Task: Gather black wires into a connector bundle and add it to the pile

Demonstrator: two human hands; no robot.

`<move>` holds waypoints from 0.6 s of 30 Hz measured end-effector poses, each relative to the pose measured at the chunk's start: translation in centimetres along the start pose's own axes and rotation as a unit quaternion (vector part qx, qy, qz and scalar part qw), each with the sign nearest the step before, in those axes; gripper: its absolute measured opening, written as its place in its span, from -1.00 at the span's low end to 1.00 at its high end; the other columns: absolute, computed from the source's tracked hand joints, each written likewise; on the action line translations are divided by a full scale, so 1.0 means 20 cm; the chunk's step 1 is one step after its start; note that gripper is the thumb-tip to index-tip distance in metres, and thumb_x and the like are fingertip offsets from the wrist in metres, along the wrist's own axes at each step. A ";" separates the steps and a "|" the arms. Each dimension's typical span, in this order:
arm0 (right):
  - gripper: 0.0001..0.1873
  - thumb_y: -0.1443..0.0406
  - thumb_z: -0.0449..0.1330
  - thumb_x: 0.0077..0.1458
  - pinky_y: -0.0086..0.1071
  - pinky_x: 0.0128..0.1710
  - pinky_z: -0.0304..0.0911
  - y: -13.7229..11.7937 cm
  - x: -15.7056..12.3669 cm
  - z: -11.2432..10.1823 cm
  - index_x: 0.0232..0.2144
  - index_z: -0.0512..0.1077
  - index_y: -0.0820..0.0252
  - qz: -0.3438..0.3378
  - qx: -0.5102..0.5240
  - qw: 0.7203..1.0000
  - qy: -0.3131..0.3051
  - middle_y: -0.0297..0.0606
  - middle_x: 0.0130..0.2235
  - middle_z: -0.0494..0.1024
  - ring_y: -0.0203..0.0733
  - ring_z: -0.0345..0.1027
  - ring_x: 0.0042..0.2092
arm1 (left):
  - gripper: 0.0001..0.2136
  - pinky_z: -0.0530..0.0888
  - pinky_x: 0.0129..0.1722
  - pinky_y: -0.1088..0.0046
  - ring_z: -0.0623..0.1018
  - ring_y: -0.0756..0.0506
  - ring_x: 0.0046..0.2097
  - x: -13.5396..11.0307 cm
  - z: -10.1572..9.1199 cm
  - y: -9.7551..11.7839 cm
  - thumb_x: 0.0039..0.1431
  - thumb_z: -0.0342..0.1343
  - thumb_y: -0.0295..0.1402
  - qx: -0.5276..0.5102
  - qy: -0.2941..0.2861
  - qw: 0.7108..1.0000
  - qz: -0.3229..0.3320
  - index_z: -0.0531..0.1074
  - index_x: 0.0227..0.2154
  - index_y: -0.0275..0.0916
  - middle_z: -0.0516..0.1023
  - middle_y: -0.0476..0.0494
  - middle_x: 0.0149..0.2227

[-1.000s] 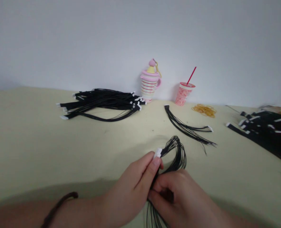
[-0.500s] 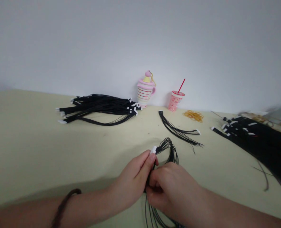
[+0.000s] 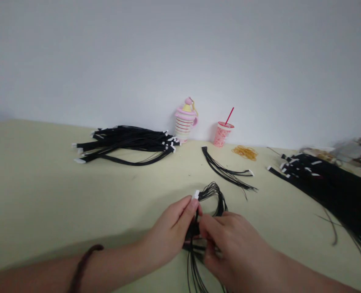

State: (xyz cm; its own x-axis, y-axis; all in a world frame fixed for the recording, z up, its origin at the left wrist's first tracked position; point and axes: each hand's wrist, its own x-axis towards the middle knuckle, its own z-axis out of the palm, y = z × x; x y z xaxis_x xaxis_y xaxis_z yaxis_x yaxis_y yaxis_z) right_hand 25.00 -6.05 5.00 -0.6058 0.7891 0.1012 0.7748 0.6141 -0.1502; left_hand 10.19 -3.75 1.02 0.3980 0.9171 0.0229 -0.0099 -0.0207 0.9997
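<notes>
Wire harness (image 3: 221, 203), one: left hand (image 3: 168, 232) pinched its white connector (image 3: 195, 195); right hand (image 3: 234, 248) gripped its strands (image 3: 192, 273), keeping them gathered.

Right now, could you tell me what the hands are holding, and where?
A black wire bundle: left hand just below its white connector, right hand further down.

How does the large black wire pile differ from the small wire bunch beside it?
The large black wire pile holds many cables heaped densely; the small wire bunch holds few, spread thinly. The pile shows many white connector ends; the bunch shows only a couple. Both are black wires with white ends on the pale tabletop.
</notes>
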 end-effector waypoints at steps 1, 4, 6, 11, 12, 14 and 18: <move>-0.80 0.51 0.01 -0.25 -0.44 -0.53 0.03 0.05 -0.02 -0.02 -0.48 0.28 0.22 -0.014 0.036 0.999 -0.004 -0.34 -0.52 0.39 -0.28 0.24 -0.51 | -0.69 0.31 -0.50 0.58 0.35 0.01 -0.48 0.00 0.00 0.00 0.25 -0.19 -0.12 -0.009 -0.004 1.000 -0.015 0.27 -0.42 -0.24 0.28 0.06 -0.54; -0.82 0.53 0.02 -0.17 -0.51 -0.48 0.12 0.30 -0.13 -0.08 -0.51 0.31 0.20 -0.057 0.125 0.990 -0.028 -0.36 -0.49 0.38 -0.35 0.25 -0.47 | -0.67 0.28 -0.58 0.59 0.37 0.01 -0.55 0.00 0.00 0.01 0.22 -0.19 -0.07 -0.029 -0.006 0.998 -0.049 0.26 -0.42 -0.22 0.20 0.11 -0.59; -0.85 0.48 0.03 -0.05 -0.51 -0.44 0.20 0.50 -0.24 -0.10 -0.48 0.36 0.22 -0.009 0.161 0.987 0.024 -0.31 -0.46 0.43 -0.33 0.31 -0.44 | -0.67 0.26 -0.60 0.61 0.40 0.01 -0.56 0.00 -0.01 0.02 0.21 -0.17 -0.07 -0.042 0.001 0.998 -0.056 0.27 -0.43 -0.22 0.19 0.11 -0.58; -0.86 0.23 0.19 -0.05 -0.42 -0.34 0.35 0.90 -0.56 -0.16 -0.48 0.52 0.16 0.169 0.156 0.967 0.108 -0.18 -0.36 0.54 -0.11 0.44 -0.32 | -0.66 0.18 -0.62 0.64 0.39 0.03 -0.57 0.01 -0.02 0.03 0.20 -0.16 -0.05 -0.061 -0.004 0.995 -0.085 0.29 -0.42 -0.23 0.23 0.10 -0.59; -0.85 0.21 0.22 -0.07 -0.42 -0.35 0.36 0.92 -0.61 -0.17 -0.45 0.53 0.14 0.193 0.180 0.959 0.098 -0.18 -0.36 0.54 -0.09 0.44 -0.33 | -0.66 0.19 -0.61 0.64 0.39 0.03 -0.56 0.01 -0.02 0.04 0.19 -0.16 -0.05 -0.064 -0.004 0.994 -0.092 0.29 -0.42 -0.23 0.24 0.10 -0.59; -0.85 0.19 0.21 -0.06 -0.45 -0.35 0.34 0.90 -0.67 -0.18 -0.43 0.54 0.08 0.219 0.238 0.943 0.081 -0.17 -0.38 0.54 -0.12 0.44 -0.35 | -0.66 0.20 -0.60 0.64 0.38 0.03 -0.56 0.00 -0.01 0.04 0.19 -0.15 -0.05 -0.066 0.001 0.992 -0.108 0.29 -0.41 -0.23 0.25 0.09 -0.59; -0.71 0.10 0.09 0.04 -0.38 -0.46 0.23 0.76 -0.66 -0.19 -0.55 0.50 0.06 0.222 0.317 0.905 0.176 -0.14 -0.52 0.46 -0.26 0.35 -0.48 | -0.67 0.25 -0.58 0.62 0.38 0.02 -0.55 0.00 -0.01 0.05 0.19 -0.13 -0.05 -0.059 0.018 0.990 -0.128 0.30 -0.41 -0.22 0.26 0.09 -0.57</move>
State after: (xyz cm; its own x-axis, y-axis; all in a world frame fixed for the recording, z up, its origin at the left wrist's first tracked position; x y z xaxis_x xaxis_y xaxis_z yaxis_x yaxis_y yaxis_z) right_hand 45.54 -7.14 5.11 -0.0787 0.9801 0.1822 0.6018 0.1925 -0.7751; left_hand 9.99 -3.65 2.02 0.3683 0.8999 -0.2337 -0.0202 0.2591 0.9657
